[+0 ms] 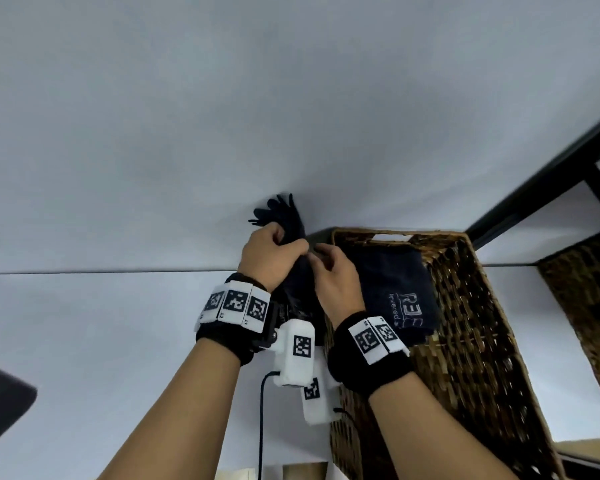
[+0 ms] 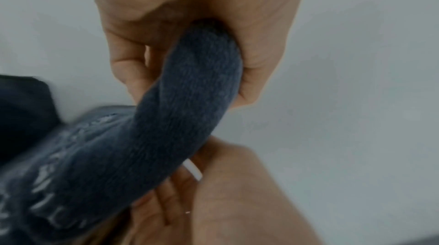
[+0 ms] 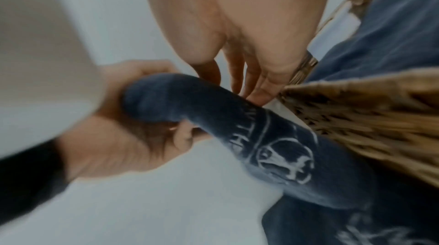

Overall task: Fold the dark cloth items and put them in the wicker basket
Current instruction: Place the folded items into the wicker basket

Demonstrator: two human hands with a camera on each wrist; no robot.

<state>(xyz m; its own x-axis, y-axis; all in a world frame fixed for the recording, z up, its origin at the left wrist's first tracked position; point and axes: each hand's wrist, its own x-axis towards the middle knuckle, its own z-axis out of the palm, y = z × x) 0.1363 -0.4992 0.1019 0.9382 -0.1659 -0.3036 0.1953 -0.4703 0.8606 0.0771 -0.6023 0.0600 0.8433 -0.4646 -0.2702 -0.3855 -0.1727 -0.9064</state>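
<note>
Over the white table, both hands hold a dark blue knit cloth [image 1: 297, 282] printed with white lettering, just left of the wicker basket [image 1: 471, 327]. My left hand [image 1: 274, 251] has its fingers curled round the rolled upper part of the cloth [image 2: 190, 84]. My right hand [image 1: 329, 271] pinches the cloth lower down, its fingertips [image 3: 259, 93] between the cloth [image 3: 273, 145] and the basket wall [image 3: 356, 110]. A dark fringed end [image 1: 279, 213] sticks out beyond the left hand. A folded dark cloth [image 1: 395, 289] with white letters lies inside the basket.
A second wicker basket [image 1: 589, 306] stands at the right edge under a black shelf frame [image 1: 541, 188]. A dark object [image 1: 0, 410] juts in at the left edge. A black cable [image 1: 260, 427] hangs below my left wrist.
</note>
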